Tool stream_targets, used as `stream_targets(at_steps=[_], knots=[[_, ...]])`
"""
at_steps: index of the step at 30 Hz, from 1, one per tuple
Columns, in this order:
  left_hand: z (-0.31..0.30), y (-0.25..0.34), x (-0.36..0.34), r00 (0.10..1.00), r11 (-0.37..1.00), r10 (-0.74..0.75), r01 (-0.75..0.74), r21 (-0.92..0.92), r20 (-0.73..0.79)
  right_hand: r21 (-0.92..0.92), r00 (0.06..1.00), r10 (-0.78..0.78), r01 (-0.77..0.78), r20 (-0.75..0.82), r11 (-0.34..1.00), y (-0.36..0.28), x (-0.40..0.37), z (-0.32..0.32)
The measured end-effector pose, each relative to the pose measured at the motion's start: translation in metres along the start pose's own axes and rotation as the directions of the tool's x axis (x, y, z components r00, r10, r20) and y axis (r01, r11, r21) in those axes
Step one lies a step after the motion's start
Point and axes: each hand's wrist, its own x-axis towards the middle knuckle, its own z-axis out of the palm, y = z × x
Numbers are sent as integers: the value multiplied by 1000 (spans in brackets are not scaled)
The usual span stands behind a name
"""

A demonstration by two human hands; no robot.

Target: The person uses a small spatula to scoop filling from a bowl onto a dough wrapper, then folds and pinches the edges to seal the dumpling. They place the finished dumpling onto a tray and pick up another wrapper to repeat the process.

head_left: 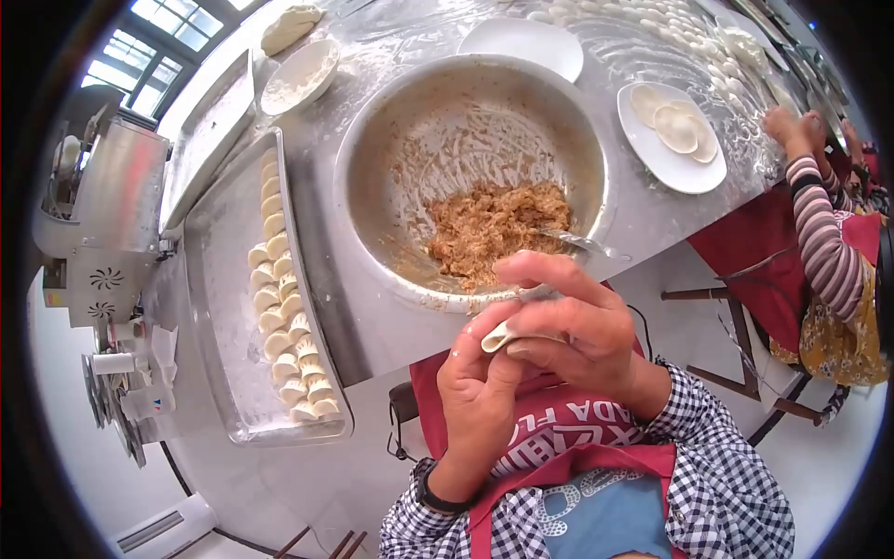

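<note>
Between my two hands is a folded dumpling (501, 336), pale and partly hidden by the fingers. My left hand (475, 382) pinches it from the left, thumb and forefinger closed on its edge. From the right, my right hand (582, 331) grips the same dumpling, its fingers curled over the top. Just beyond the hands stands a large metal bowl (358, 219) with brown minced filling (494, 228) in its lower part. A metal spoon handle (582, 244) sticks out of the filling toward the bowl's right rim.
Rows of finished dumplings (287, 317) line the right side of a metal tray (228, 373) on the left. Round wrappers (678, 129) lie on a white plate (694, 177) at right. Beyond it, a co-worker's hands (792, 126) are near dough pieces (670, 33). A flour bowl (298, 88) stands at back left.
</note>
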Motion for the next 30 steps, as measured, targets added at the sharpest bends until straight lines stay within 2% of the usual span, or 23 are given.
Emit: stream_targets(at_steps=[1, 5, 7, 8, 10, 12, 14, 16, 17, 19, 23, 26, 28, 29, 30], knots=[[0, -1, -1, 1000, 998, -15, 15, -68, -11, 1, 1000, 1, -1, 1, 1000, 1, 0, -1], [5, 3, 0, 995, 989, -90, 85, -123, -36, -29, 995, -46, 49, 93, 998, 5, 1, -3], [1, -2, -1, 999, 988, -3, 8, 154, -33, -39, 992, -49, 53, 115, 998, 6, 2, -4], [0, -3, -2, 999, 988, -3, 8, 154, -34, -47, 986, -64, 72, 153, 996, 7, 3, -5], [-2, -3, -2, 1000, 957, 23, -22, 290, 2, -52, 978, -77, 88, 192, 995, 6, 5, -7], [-2, 2, -1, 1000, 940, 18, -23, 340, 16, -40, 972, -59, 69, 228, 997, 5, 7, -9], [1, 8, 0, 999, 920, 13, -24, 390, 29, -10, 982, -16, 19, 191, 1000, 2, 7, -5], [5, 12, 1, 988, 862, 148, -148, 485, 38, 24, 988, 27, -31, 155, 999, 2, 8, -5], [5, 13, 1, 988, 862, 148, -147, 485, 38, 7, 979, -12, 11, 204, 1000, 5, 9, -8], [4, 14, 0, 998, 914, 37, -50, 403, 41, -8, 967, -48, 52, 252, 999, 6, 9, -11], [0, 11, 0, 999, 907, 22, -38, 418, 45, -2, 960, -29, 31, 278, 1000, 5, 10, -13], [-1, 9, 1, 999, 949, -32, 23, 315, 24, 22, 971, -16, 12, 239, 1000, 7, 7, -13], [-2, 9, 1, 991, 993, -119, 119, 1, 67, 43, 977, -5, -5, 214, 999, 8, 3, -11], [-2, 9, 1, 991, 993, -117, 117, 1, 68, 84, 983, 30, -46, 180, 995, 9, 1, -10], [-3, 8, 2, 982, 968, -164, 179, -176, 98, 126, 987, 66, -84, 148, 988, 8, 0, -10]])
